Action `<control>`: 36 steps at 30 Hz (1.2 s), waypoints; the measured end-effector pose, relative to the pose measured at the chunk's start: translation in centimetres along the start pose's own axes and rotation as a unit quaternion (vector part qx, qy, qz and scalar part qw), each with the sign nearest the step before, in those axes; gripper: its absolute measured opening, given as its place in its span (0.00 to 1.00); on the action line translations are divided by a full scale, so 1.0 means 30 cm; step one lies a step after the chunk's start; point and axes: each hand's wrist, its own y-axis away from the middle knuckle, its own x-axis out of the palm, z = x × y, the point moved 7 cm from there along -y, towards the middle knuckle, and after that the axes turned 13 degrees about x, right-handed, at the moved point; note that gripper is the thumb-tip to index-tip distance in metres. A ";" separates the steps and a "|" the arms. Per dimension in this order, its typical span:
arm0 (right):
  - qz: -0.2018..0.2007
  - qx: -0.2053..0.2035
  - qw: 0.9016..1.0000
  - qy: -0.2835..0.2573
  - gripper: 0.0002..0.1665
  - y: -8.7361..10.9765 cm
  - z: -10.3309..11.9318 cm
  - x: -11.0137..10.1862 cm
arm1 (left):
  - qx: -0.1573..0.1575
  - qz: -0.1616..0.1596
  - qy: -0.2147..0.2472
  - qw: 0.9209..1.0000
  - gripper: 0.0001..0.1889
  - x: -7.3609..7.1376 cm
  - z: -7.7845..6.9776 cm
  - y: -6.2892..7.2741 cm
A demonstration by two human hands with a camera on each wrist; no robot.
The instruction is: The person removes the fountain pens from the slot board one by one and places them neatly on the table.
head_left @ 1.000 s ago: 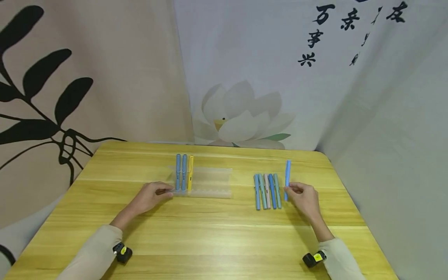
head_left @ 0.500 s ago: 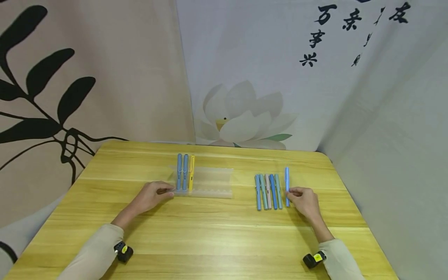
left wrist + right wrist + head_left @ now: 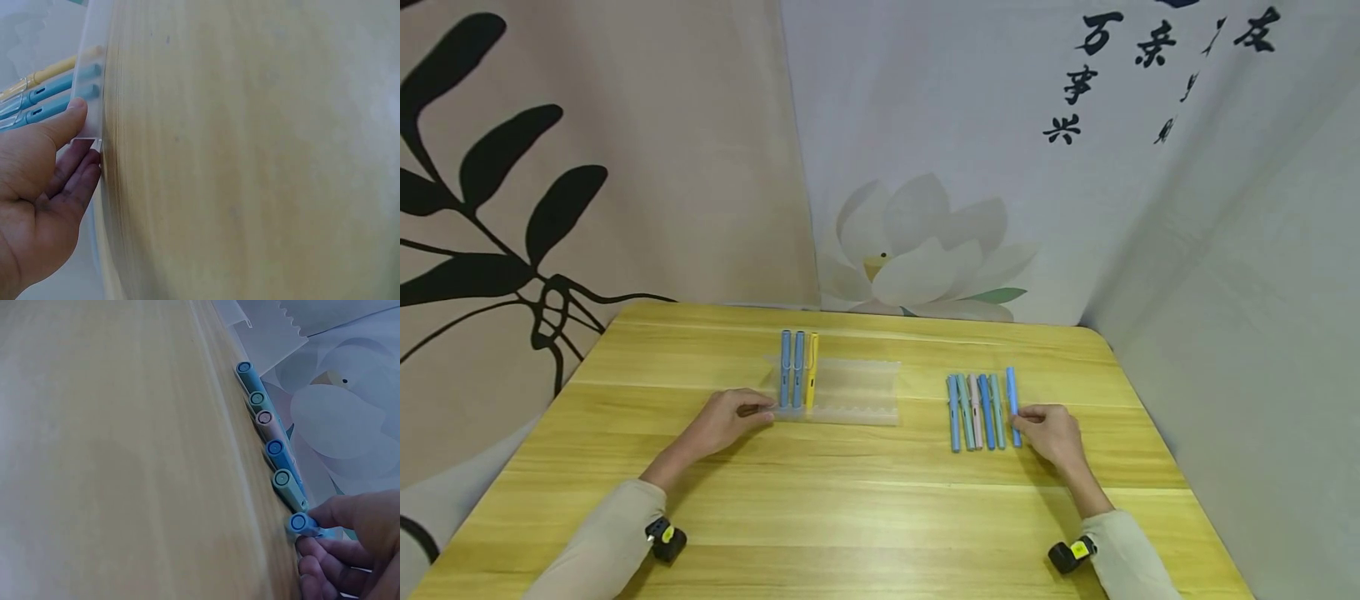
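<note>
The right hand (image 3: 1051, 432) pinches the light-blue pen (image 3: 1012, 387), long axis pointing away from the person, just right of five pens (image 3: 975, 412); the left hand (image 3: 733, 418) holds the clear rack (image 3: 857, 415), well leftward

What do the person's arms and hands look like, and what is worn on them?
The left sleeve and the right sleeve are long, plain and pale cream. At each wrist is a small black boxy device with a yellow patch. The left hand and the right hand wear no gloves.
</note>
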 end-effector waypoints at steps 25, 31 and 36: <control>0.012 0.007 1.000 0.013 0.19 0.003 0.005 0.009 | -0.005 0.000 0.002 1.000 0.14 0.001 -0.001 0.002; 0.016 0.004 1.000 0.009 0.20 0.003 0.001 0.011 | -0.009 0.003 0.008 1.000 0.14 0.006 0.011 0.004; 0.016 0.001 1.000 0.009 0.21 0.002 0.003 0.007 | -0.011 0.004 0.011 1.000 0.14 0.006 0.014 0.004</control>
